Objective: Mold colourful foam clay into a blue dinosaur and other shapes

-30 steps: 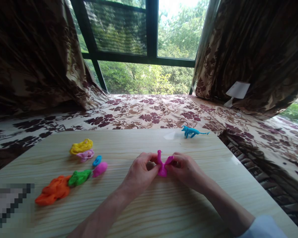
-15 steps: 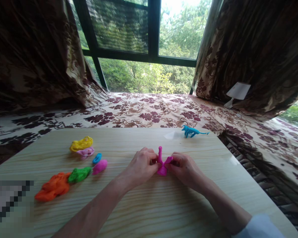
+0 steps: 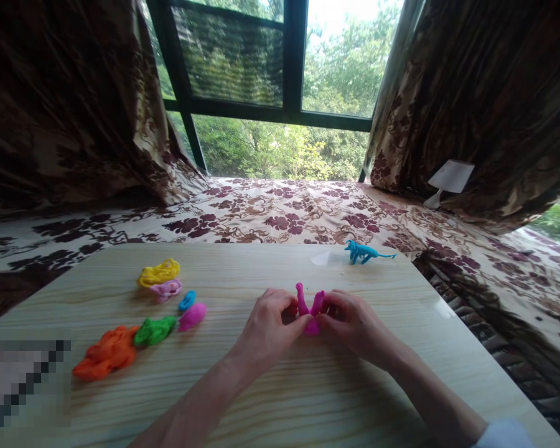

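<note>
Between my hands, low over the middle of the table, is a magenta modelling clay piece [image 3: 313,326] with two upright prongs and a wider lower part. My left hand [image 3: 275,316] pinches its left side between thumb and fingers. From the right, my right hand [image 3: 346,315] pinches the other side near the right prong. Fingertips hide part of the clay. To the left lie a magenta clay lump [image 3: 193,317] and a small blue clay ring [image 3: 186,301].
Farther left on the wooden table [image 3: 261,398] are orange clay [image 3: 107,353], green clay [image 3: 155,331], yellow clay [image 3: 159,272] and pale pink clay [image 3: 166,289]. A blue clay animal figure [image 3: 363,252] stands near the far right edge. A white lamp [image 3: 450,177] is beyond.
The right prong of the magenta clay now stands more upright, and the left prong leans slightly left. Both hands keep their pinch. The whole view has shifted slightly.
</note>
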A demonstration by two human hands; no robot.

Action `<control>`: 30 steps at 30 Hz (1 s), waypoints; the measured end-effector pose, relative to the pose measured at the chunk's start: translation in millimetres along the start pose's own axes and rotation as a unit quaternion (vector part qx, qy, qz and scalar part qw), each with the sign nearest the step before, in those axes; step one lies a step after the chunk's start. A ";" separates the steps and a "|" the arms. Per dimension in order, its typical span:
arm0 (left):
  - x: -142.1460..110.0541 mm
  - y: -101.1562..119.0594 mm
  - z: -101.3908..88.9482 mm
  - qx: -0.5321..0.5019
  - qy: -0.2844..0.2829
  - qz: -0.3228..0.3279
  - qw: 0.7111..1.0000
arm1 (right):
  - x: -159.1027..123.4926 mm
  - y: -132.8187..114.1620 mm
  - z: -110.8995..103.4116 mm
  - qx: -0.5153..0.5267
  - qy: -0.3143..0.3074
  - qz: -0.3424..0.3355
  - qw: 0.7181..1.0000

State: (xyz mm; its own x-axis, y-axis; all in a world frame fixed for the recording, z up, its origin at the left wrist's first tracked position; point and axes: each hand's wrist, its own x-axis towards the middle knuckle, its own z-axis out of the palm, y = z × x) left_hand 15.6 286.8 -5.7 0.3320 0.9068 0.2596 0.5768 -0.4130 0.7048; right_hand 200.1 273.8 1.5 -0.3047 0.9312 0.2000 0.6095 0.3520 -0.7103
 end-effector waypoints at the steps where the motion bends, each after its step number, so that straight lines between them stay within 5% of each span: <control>1: -0.2 -0.2 1.5 0.011 0.007 0.004 1.000 | 0.5 0.3 0.4 0.000 0.007 0.001 1.000; 12: -2.0 3.3 3.4 0.043 0.010 0.044 0.998 | -1.2 -0.5 -0.5 0.032 0.022 -0.010 0.999; 21: -0.2 11.9 -2.8 0.051 -0.048 0.077 0.995 | -5.7 -26.8 -23.0 0.077 0.012 -0.093 0.993; 30: -2.3 16.8 -3.1 0.030 -0.050 0.076 0.995 | -1.1 -15.5 -18.5 0.059 0.057 -0.120 0.989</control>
State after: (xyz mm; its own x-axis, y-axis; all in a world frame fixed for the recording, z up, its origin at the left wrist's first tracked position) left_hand 22.2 278.0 7.7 0.4894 0.8218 0.2919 0.5567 -0.5520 0.6207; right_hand 204.6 269.0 24.8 -0.3420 0.8290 0.4425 0.4378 0.5572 -0.7056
